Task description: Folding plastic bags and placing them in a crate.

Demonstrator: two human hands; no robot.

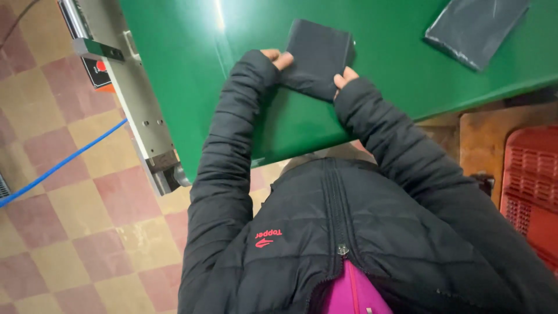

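Dark folded cloth point(318, 57) lies flat on the green table point(174, 70), near its front edge. Left hand point(278, 58) pinches its left side, right hand point(345, 77) its lower right corner; both are holding it. A second dark piece point(475, 26) lies well apart, toward the far right corner.

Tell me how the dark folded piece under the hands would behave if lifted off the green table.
The dark folded piece looks like thin cloth, so probably floppy and apt to unfold. It lies flat on the green table, so it should not roll. The left hand and right hand pin its edges; likely light.

Lighting: bright, even, from overhead. Glare: white streak on the green table point(174, 87) near top edge. Shadows: soft. Focus: fairly sharp; slight wide-angle stretch at edges.
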